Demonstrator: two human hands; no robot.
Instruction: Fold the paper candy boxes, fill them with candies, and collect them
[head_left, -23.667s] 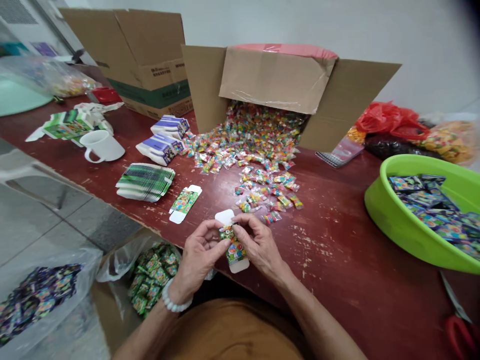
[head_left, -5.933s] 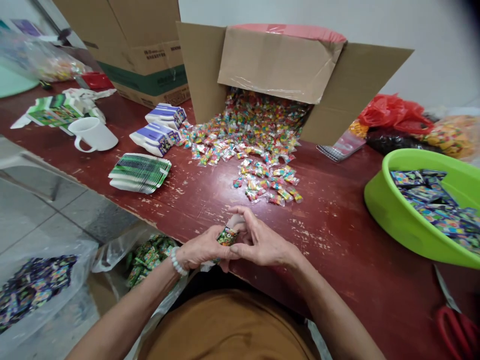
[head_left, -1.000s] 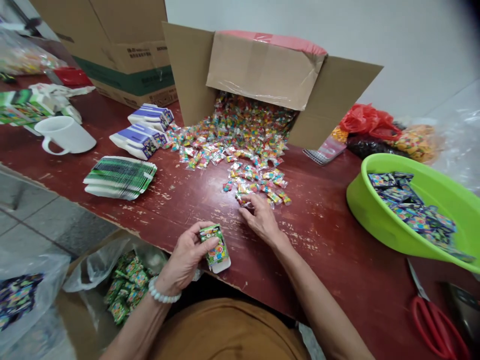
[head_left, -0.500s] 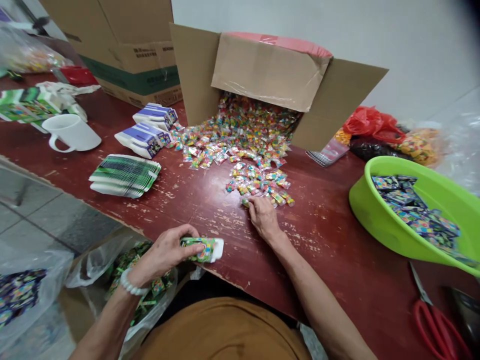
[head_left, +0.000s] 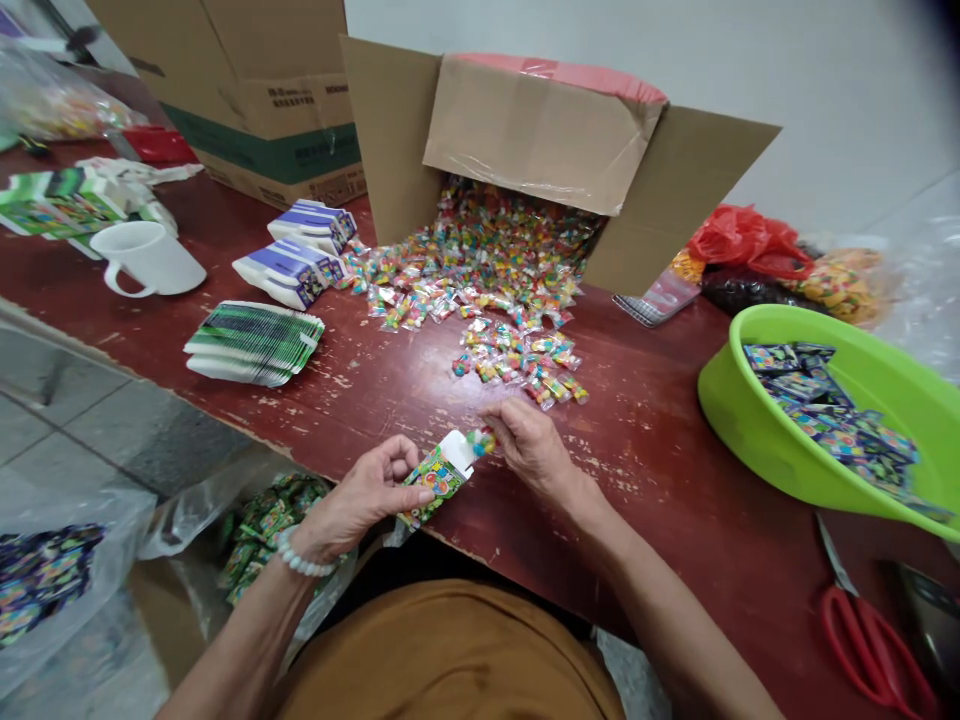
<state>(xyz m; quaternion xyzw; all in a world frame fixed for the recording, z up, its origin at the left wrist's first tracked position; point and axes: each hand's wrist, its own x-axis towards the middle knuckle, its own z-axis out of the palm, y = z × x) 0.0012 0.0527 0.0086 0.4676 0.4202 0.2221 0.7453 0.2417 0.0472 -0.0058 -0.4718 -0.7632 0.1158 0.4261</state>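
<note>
My left hand (head_left: 379, 490) is closed round a small green printed carton (head_left: 437, 478), its open white end tilted up and to the right. In my right hand (head_left: 529, 440) a small clear packet of coloured candy (head_left: 482, 440) is pinched between thumb and fingers, right at the carton's open end. Beyond my hands lies a small group of the same candy packets (head_left: 517, 355). Behind it a large heap (head_left: 487, 250) spills out of a cardboard box (head_left: 540, 130) lying with its flaps spread. A stack of flat green cartons (head_left: 253, 343) lies to the left.
Purple cartons (head_left: 289, 270) and a white mug (head_left: 146, 258) stand at the left. On the right are a green basin (head_left: 720, 400) holding purple packs and red-handled scissors (head_left: 870, 640). Below the table edge, a bag holds filled green packs (head_left: 274, 520).
My right hand has picked up a candy packet from the small group and brought it back to the carton. My left hand has raised the carton and turned its open end up towards it.
</note>
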